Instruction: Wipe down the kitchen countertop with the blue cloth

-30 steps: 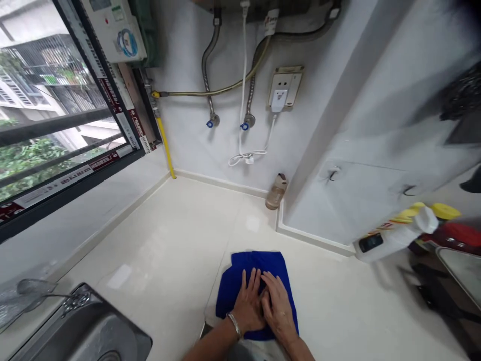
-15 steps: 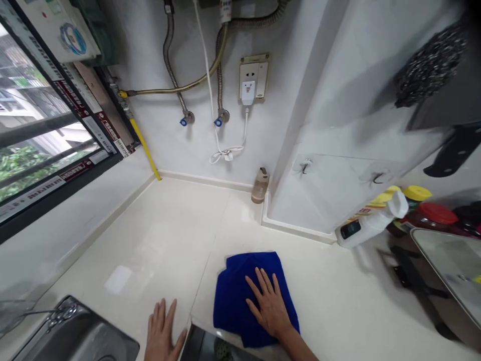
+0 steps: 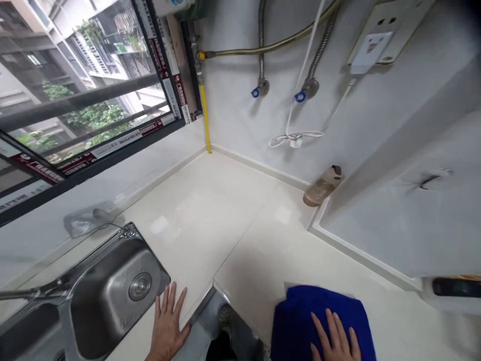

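One left hand (image 3: 168, 323) beside one sink (image 3: 108, 301), one right hand (image 3: 337, 346) on one blue cloth (image 3: 298, 321), both grips splayed

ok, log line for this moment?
left hand: open, beside sink | right hand: spread on blue cloth | blue cloth: on counter | brown bottle: by wall

The left hand (image 3: 168, 323) is held flat, palm down, its fingers (image 3: 172, 297) straight and a little spread, the thumb (image 3: 185, 332) jutting out toward the right — I just catch the left wrist (image 3: 156, 355) behind it. Well apart, the right hand (image 3: 335, 340) is palm down too, nearer the body — fingers fanned, slanting slightly left
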Demonstrator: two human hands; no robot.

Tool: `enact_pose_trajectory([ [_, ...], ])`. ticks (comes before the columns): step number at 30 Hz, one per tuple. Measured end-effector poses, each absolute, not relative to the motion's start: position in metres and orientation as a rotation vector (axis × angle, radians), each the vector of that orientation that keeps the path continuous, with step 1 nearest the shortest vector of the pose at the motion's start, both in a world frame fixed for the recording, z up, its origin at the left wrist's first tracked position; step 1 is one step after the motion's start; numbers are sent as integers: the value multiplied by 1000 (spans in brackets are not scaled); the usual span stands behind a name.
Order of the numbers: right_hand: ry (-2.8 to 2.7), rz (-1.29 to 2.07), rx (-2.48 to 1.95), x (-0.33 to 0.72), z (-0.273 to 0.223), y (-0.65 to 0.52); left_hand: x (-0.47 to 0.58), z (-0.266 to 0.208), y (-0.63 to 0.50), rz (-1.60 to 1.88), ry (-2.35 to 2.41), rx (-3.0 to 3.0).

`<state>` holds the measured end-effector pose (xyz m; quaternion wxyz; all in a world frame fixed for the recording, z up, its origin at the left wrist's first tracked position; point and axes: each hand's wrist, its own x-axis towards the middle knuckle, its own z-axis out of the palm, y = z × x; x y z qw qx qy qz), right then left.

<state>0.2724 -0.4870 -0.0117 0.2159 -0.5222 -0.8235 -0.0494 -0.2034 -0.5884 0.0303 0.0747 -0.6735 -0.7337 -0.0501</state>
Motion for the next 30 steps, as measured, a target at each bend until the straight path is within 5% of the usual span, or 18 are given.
enact_pose_trajectory([
  [12,-2335,63,-1286,51,-4,-352,-194,37,-592,-65,-2379,-2040],
  [19,-2493,288,-1062,-70,13,-385,-189,36,-592,-169,-2600,-2010],
  [30,-2645,380,-592,-59,2,-431,-186,36,-592,-278,-2693,-2013],
])
